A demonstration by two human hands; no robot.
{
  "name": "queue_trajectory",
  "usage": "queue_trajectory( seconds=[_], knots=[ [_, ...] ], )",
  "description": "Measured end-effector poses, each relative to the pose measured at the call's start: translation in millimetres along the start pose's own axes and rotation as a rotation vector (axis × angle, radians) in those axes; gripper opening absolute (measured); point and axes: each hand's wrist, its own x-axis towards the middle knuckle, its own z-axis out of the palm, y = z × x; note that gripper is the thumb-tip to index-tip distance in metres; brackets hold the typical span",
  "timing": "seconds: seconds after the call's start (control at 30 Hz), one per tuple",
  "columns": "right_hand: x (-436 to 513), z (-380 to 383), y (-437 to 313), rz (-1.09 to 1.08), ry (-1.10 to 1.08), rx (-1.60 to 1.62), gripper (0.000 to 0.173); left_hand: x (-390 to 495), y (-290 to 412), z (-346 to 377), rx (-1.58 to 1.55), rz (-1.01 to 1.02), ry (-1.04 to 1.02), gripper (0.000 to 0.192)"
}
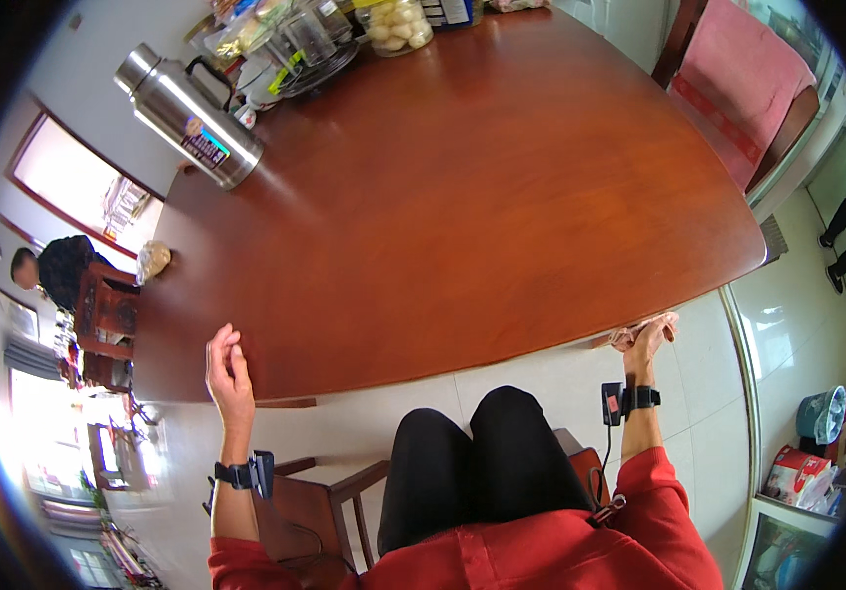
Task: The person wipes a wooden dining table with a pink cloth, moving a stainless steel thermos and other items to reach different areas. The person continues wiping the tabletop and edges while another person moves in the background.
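Note:
Before me is a glossy reddish-brown wooden table (423, 214). My left hand (229, 372) is by its near left edge, palm turned inward, fingers loosely curled and nothing seen in it. At the near right edge, my right hand (651, 339) grips a crumpled pinkish cloth (628, 336), partly hidden by the hand and bunched against the table's rim. Both wrists wear black straps with small devices.
A steel vacuum flask (194, 122) stands at the far left. Behind it are a tray of glasses (312, 44) and a jar (397, 26). A tied bag (153, 261) lies at the left edge. A chair with a pink towel (740, 81) stands right. Two other people are in view.

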Motion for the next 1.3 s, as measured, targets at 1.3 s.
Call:
queue_trajectory(
  seconds=[1.3],
  knots=[
    [-367,189,174,-0.847,-0.956,-1.028,0.043,3,3,7,0.027,0.171,0.186,0.024]
  ],
)
